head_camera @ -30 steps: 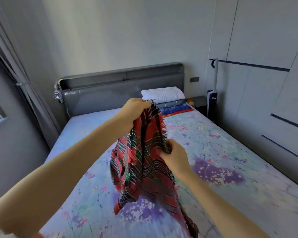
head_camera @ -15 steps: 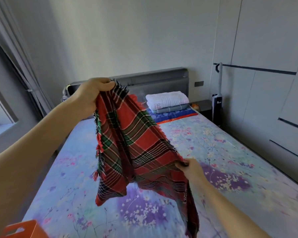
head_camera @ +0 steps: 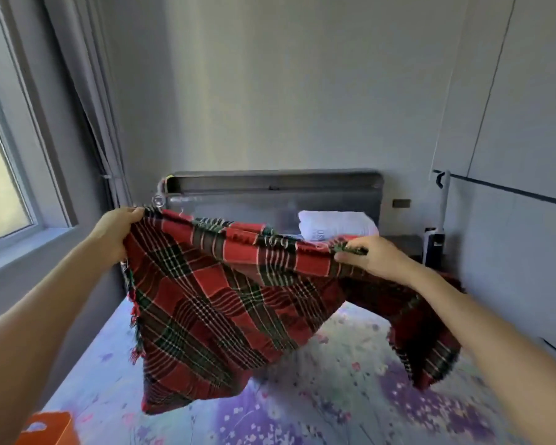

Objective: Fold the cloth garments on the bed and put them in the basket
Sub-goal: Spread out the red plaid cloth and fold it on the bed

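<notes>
Plaid cloth point(head_camera: 225, 303), red with green and white checks, is up in the air in front of me, stretched wide across its top edge and hanging clear above the bed point(head_camera: 334, 396). My left hand point(head_camera: 116, 232) is out at nine o'clock, fingers point(head_camera: 132, 213) curled over the fringed corner and pinching it tight. My right hand point(head_camera: 369, 255) is over at three o'clock, thumb and fingers clamped on the top hem, with the rest of the fabric draping down under my forearm toward four o'clock. Fringe dangles along the left side of the cloth. Down at seven o'clock, the corner of the orange basket point(head_camera: 49, 428) pokes into view at the bed's edge, well apart from the cloth. Up at twelve o'clock sits the grey headboard point(head_camera: 270, 187), and just before it, near one o'clock, a folded white towel point(head_camera: 334, 224) peeks over the stretched hem. The bedsheet below is pale with purple flowers.
</notes>
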`<state>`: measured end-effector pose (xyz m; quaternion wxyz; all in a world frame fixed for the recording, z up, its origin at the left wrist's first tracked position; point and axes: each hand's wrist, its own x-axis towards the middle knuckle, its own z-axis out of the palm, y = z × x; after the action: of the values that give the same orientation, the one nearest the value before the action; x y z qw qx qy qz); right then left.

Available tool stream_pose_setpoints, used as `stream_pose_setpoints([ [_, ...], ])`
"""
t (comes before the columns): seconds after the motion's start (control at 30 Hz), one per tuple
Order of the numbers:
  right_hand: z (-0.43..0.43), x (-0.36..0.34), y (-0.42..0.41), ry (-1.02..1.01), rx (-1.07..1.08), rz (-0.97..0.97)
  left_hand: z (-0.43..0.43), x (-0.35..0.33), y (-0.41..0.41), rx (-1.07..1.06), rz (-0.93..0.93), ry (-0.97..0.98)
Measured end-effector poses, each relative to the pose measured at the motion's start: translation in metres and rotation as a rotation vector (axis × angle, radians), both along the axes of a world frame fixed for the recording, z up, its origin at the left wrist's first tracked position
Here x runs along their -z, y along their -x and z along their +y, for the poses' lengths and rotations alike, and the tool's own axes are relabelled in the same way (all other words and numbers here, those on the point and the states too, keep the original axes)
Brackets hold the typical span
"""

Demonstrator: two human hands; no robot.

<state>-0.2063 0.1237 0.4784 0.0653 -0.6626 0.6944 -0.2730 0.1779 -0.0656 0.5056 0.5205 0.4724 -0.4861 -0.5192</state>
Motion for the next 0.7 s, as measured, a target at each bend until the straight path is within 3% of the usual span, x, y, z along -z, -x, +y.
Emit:
stream_pose_setpoints([
  [0.1,-0.011,0.041,0.027,-0.326,-0.038,0.128,-0.003,0.024,0.004,0.026,-0.145,-0.005],
  [0.23,-0.023,0.079,0.065,-0.265,0.254,0.468,0.004,0.050,0.022,0.213,-0.365,-0.036],
  [0.3,-0.020,0.091,0.080,-0.280,0.408,0.414,0.006,0.065,0.026,0.361,-0.576,-0.048],
  [0.4,-0.022,0.120,0.096,-0.319,0.534,0.329,0.004,0.095,0.035,0.484,-1.060,0.069],
  [0.5,-0.027,0.156,0.103,-0.308,0.468,0.400,0.002,0.124,0.044,0.522,-1.130,0.110],
  [0.6,-0.021,0.181,0.092,-0.443,0.436,0.488,-0.009,0.160,0.047,0.538,-1.195,0.078],
  [0.7,-0.025,0.226,0.099,-0.562,0.453,0.424,-0.025,0.204,0.047,0.587,-1.340,0.080],
])
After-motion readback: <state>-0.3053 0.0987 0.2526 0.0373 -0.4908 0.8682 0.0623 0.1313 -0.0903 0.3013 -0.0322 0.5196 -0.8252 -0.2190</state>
